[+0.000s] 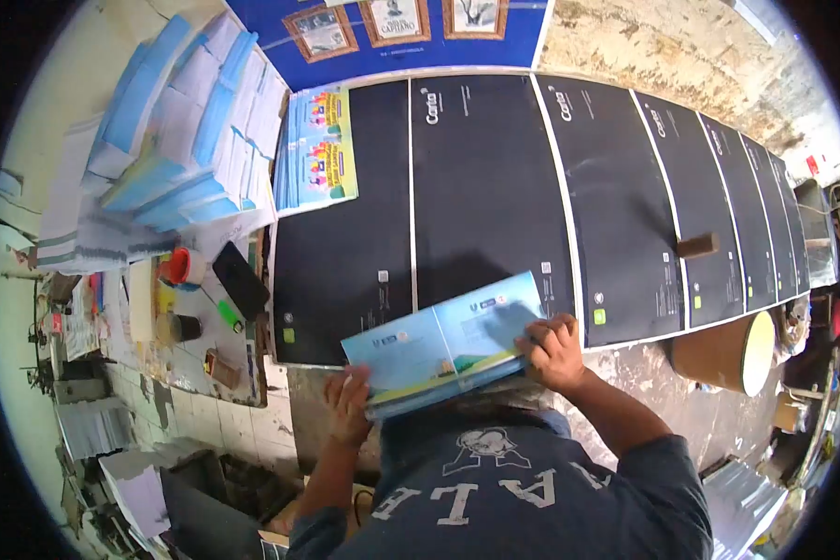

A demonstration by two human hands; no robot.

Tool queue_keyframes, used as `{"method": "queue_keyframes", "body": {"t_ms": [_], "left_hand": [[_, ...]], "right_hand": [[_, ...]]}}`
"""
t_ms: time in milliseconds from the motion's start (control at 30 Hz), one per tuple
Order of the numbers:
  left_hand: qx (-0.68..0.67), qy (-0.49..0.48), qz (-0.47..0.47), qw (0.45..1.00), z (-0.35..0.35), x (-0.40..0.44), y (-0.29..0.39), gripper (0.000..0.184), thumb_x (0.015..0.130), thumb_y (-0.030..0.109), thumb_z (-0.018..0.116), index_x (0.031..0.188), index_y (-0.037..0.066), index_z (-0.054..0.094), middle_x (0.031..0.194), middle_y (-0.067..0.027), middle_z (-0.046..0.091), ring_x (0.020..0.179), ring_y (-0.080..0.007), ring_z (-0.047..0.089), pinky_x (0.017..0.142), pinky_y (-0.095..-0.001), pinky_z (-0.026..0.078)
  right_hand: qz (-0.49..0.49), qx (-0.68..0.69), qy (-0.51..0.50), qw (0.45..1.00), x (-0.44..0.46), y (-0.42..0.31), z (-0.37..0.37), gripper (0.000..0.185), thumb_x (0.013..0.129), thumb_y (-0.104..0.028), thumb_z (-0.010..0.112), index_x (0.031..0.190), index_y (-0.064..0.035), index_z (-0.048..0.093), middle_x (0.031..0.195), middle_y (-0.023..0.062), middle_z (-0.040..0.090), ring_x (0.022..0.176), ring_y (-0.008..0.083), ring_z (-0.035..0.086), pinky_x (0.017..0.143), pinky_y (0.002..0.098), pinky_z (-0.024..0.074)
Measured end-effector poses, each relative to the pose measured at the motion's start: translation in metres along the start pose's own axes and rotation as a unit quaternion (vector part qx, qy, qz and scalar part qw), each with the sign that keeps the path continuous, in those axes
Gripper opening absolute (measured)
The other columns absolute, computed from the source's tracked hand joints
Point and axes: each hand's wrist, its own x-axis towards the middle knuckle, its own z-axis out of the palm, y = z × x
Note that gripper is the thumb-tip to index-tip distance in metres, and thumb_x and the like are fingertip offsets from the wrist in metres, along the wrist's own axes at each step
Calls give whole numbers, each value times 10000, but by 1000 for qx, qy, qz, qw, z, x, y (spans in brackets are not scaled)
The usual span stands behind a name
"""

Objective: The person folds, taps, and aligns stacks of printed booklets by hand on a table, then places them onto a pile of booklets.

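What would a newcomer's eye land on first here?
Probably the light-blue printed paper sheets, held between the left hand and right hand at the near edge of the long black table. Next, perhaps, the tall blue-and-white paper stacks at the upper left, then the yellow-and-blue printed sheets on the table's far left corner.

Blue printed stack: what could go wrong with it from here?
The blue stack reaches past the near edge of the black tabletop; if the left hand or right hand loosens, sheets might slide off. The tall paper piles look uneven and could slump if bumped.
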Motion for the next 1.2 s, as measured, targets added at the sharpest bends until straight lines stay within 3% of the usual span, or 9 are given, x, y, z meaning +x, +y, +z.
{"method": "queue_keyframes", "body": {"t_ms": [67,167,200,233,333,600,800,933,1200], "left_hand": [[33,-4,-12,999,-6,-9,15,440,875,205,706,1232,102,472,1353,-163,563,1203,-342,558,1084,-508,358],[-229,0,-594,771,10,-100,-20,558,906,260,702,1328,7,438,1419,-144,492,1276,-322,481,1081,-437,371],[-224,-3,-597,770,5,-88,-19,558,906,260,702,1328,7,438,1419,-144,492,1276,-322,481,1081,-437,371],[-490,-22,-650,581,-9,-58,-12,575,927,288,688,1354,-3,437,1401,-140,505,1272,-292,488,1071,-428,385],[-681,-8,-632,370,-21,11,21,605,965,346,658,1394,-29,454,1304,-128,580,1199,-229,554,1033,-395,434],[-538,-38,-654,530,6,13,18,583,918,220,714,1389,-3,452,1299,-130,577,1177,-274,571,1009,-427,477],[-511,86,-495,697,-5,26,44,642,797,198,811,1327,3,506,1225,-103,606,1126,-219,588,999,-377,470],[-507,70,-472,718,-7,23,30,706,758,217,817,1342,8,479,1231,-90,595,1145,-254,588,1022,-417,462],[-525,41,-349,775,-9,100,-9,528,810,34,700,1306,12,518,1204,-63,619,1106,-176,594,988,-359,464]], "right_hand": [[-15,10,-2,1000,-8,-1,3,413,671,-178,698,1077,-161,623,1099,64,588,1022,261,575,887,524,438],[-43,13,28,999,-7,10,9,417,672,-184,701,1081,-157,623,1083,68,593,1012,257,580,862,515,450],[-47,20,41,998,-10,8,11,419,674,-189,702,1084,-155,623,1076,69,594,1006,256,582,851,509,455],[-46,28,39,998,-12,8,11,395,688,-179,700,1076,-151,627,1084,73,599,990,253,586,844,494,461],[-58,38,63,996,-11,4,7,335,728,-165,682,1060,-147,637,1067,74,608,954,252,595,850,487,469],[23,26,-188,982,11,-12,-59,566,759,-310,770,1233,-79,566,1259,172,493,1200,350,474,984,573,393],[446,501,-108,733,10,10,-32,1182,652,-323,945,1478,105,216,1353,280,467,1296,354,457,1080,427,386],[441,654,-125,602,20,8,-45,885,737,-126,888,1417,94,366,1284,171,582,1247,249,515,1070,381,404],[422,552,61,716,72,14,-66,689,726,-66,887,1282,8,488,1172,109,641,1100,203,599,990,356,465]]}}
